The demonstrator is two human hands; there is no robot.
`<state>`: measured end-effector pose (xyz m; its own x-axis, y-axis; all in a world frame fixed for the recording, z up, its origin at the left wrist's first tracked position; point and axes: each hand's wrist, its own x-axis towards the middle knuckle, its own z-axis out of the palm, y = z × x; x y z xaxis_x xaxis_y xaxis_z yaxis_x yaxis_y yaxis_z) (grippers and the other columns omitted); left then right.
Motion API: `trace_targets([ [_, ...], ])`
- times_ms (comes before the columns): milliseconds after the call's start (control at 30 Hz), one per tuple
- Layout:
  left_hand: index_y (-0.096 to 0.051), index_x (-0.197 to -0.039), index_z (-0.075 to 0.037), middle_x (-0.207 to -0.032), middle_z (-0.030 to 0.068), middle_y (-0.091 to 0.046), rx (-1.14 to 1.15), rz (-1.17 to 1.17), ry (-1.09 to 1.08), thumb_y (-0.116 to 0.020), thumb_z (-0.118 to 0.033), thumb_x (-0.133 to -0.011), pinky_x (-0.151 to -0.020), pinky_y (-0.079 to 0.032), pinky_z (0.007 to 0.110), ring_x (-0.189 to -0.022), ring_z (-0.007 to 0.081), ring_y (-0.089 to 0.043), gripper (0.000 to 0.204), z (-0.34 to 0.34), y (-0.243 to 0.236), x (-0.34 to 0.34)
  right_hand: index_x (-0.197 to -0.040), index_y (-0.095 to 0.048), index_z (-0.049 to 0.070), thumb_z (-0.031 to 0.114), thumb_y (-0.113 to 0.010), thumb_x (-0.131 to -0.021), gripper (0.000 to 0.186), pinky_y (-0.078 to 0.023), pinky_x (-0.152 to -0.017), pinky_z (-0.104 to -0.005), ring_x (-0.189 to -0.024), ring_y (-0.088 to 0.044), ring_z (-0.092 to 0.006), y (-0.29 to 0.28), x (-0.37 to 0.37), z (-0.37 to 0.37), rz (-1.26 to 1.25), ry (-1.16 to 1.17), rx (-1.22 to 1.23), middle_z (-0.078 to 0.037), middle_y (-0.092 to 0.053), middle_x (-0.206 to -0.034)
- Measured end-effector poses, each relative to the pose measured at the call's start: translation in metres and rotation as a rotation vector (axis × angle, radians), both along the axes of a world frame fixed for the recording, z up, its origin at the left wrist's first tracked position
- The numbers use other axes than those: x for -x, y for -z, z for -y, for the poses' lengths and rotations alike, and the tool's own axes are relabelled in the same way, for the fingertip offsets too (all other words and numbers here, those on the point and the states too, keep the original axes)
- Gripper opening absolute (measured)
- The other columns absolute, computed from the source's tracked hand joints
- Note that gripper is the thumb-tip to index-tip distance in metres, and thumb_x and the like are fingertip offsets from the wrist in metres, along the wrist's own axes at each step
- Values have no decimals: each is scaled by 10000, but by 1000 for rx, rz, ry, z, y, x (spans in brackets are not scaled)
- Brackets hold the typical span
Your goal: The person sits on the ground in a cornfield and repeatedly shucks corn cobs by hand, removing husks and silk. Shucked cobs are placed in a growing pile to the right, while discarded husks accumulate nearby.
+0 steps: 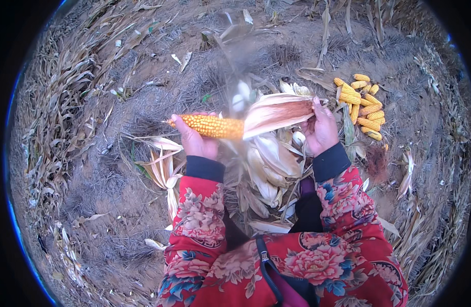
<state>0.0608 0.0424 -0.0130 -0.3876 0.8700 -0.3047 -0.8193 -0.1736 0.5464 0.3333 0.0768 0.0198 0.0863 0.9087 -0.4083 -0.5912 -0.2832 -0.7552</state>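
Observation:
My left hand (200,142) is wrapped round an ear of corn (210,126) with bare yellow kernels, its tip pointing left. Pale husk leaves (276,115), brownish on their inner face, stretch from the ear's right end. My right hand (321,127) pinches the far end of these leaves between thumb and fingers. Blur hides part of the spot where ear and husk meet. Beneath both hands lies a heap of stripped husks (268,169) on the ground.
To the right sits a pile of husked corn ears (366,107). Loose husks (166,171) lie left of my left sleeve, and reddish corn silk (377,162) below the pile. Dry stalks and leaves (56,117) cover the left side; more litter the right edge.

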Motion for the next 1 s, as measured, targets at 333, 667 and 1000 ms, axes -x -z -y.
trace_targets([
  [333,-561,-994,-43,-965,126,-601,-53,-66,-166,-544,-639,-876,-944,-468,504,-953,331,-585,608,-3,-5,31,-957,-577,108,276,-581,-978,169,-465,-530,-205,-650,-574,-70,8,-20,-13,64,26,-51,12,-630,-800],
  [667,-643,-900,-91,-905,85,-655,-356,-190,-126,-681,-607,-785,-938,-462,454,-926,277,-593,530,6,-24,57,-1022,-637,-25,177,-611,-916,230,-512,-565,-307,-658,-669,-131,14,-26,-13,1216,-449,-306,-124,-669,-715],
  [1000,-578,-978,-46,-915,103,-632,-144,-490,-283,-623,-523,-896,-896,-492,412,-939,263,-608,486,0,-17,54,-1175,-624,15,75,-558,-959,233,-488,-579,-210,-668,-560,-59,-6,-192,-26,581,-6,-153,8,-612,-873],
])
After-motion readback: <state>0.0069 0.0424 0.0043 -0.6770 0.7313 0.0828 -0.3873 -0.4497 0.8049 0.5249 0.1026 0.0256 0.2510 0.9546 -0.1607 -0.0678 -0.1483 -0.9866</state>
